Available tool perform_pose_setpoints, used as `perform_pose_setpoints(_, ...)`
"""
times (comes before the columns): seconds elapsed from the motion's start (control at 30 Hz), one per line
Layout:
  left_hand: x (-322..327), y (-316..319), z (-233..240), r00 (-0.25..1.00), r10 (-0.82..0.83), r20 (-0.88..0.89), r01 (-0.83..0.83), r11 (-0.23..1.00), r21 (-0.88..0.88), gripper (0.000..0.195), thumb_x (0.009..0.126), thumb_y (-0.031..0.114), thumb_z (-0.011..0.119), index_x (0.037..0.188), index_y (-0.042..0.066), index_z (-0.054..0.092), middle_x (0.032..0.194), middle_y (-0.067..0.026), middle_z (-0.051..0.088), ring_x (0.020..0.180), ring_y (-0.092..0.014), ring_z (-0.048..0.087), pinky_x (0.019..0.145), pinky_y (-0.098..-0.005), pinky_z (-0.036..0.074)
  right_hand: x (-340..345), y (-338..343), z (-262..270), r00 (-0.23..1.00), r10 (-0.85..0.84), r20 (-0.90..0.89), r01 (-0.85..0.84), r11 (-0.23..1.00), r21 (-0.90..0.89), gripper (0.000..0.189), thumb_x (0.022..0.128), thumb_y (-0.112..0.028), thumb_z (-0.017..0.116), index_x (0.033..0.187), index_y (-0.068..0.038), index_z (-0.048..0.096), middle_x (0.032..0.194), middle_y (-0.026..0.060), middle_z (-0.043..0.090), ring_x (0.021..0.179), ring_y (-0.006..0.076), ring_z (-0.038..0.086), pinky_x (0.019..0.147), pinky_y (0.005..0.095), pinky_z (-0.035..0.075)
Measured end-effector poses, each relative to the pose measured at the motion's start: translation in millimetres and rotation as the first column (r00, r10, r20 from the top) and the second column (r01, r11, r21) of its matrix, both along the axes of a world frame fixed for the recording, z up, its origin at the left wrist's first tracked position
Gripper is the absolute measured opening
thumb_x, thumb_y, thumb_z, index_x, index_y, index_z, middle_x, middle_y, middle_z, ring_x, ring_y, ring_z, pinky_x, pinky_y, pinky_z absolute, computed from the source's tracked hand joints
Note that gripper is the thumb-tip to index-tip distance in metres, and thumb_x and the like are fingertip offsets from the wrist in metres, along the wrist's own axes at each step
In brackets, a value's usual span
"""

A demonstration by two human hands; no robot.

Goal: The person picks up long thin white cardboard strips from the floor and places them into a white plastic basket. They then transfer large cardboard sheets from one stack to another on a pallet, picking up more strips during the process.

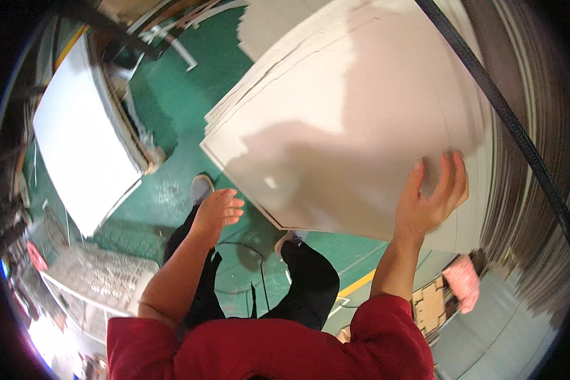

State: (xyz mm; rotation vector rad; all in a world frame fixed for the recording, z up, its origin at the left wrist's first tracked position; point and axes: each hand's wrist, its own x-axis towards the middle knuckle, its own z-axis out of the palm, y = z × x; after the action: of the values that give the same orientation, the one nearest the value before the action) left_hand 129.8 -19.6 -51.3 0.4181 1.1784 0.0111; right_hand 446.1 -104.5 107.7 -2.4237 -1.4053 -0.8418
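A large stack of off-white sheets (384,85), seemingly paper or board, fills the area before me, and several sheet edges fan out along its left side. Over its near right part is my right hand (430,199), thumb and fingers spread and curved. Nothing shows in its grasp, and whether the fingertips touch the top sheet I cannot tell. My left hand (223,211) hangs above the green floor, left of the stack's near corner. Its fingers are loosely bent and parted from the thumb, with nothing visible in them. Shadows darken much of the top sheet.
A second stack with a bright white top (85,137) stands at the left. A whitish crate-like stand (99,275) is at lower left. A black braided cable (498,99) crosses the right side. Pink material (463,283) lies near a cardboard piece (429,306) at lower right.
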Motion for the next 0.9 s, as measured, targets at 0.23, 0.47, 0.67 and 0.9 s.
perform_pose_setpoints(0.23, 14, 1, 10, 0.999, -0.046, 0.013, 0.045, 0.998, 0.036, 0.035, 0.088, 0.031, 0.047, 0.11, 0.005, 0.045, 0.092, -0.0087, 0.057, 0.075, -0.017, 0.055, 0.068, -0.0288, 0.046, 12, -6, 7, 0.989, -0.123, 0.085, 0.126, 0.992, -0.026, 0.038, 0.075, -0.013, 0.064, 0.11, -0.002, 0.052, 0.115, 0.0123, 0.048, 0.106, 0.0312, 0.041, 0.09, 0.0417, 0.033)
perform_pose_setpoints(0.47, 2, -9, 16, 0.998, -0.021, 0.065, 0.014, 0.995, 0.1, 0.035, 0.087, 0.03, 0.049, 0.11, 0.004, 0.046, 0.092, -0.0094, 0.057, 0.076, -0.017, 0.055, 0.067, -0.0286, 0.045, 21, -4, 21, 0.985, -0.084, 0.152, 0.082, 0.996, 0.023, 0.039, 0.073, -0.019, 0.066, 0.107, -0.004, 0.054, 0.109, 0.0111, 0.049, 0.1, 0.0298, 0.043, 0.086, 0.0415, 0.034)
perform_pose_setpoints(0.67, 5, -17, 28, 0.992, -0.059, 0.11, 0.04, 0.984, 0.174, 0.034, 0.086, 0.027, 0.052, 0.111, 0.005, 0.045, 0.092, -0.0091, 0.058, 0.075, -0.016, 0.055, 0.066, -0.0282, 0.045, 15, -17, 33, 0.974, -0.15, 0.17, 0.138, 0.987, 0.081, 0.036, 0.072, -0.023, 0.066, 0.102, -0.005, 0.055, 0.104, 0.0106, 0.051, 0.097, 0.0282, 0.046, 0.083, 0.0396, 0.037)
perform_pose_setpoints(0.9, 5, -29, 18, 0.985, -0.055, 0.161, 0.017, 0.973, 0.23, 0.031, 0.086, 0.026, 0.052, 0.109, 0.006, 0.047, 0.09, -0.0074, 0.058, 0.073, -0.015, 0.056, 0.063, -0.0278, 0.046, 18, -163, -4, 0.877, -0.268, -0.4, 0.465, 0.684, 0.562, 0.031, 0.073, -0.013, 0.063, 0.099, 0.002, 0.053, 0.088, 0.0069, 0.054, 0.081, 0.0188, 0.05, 0.073, 0.0287, 0.042)
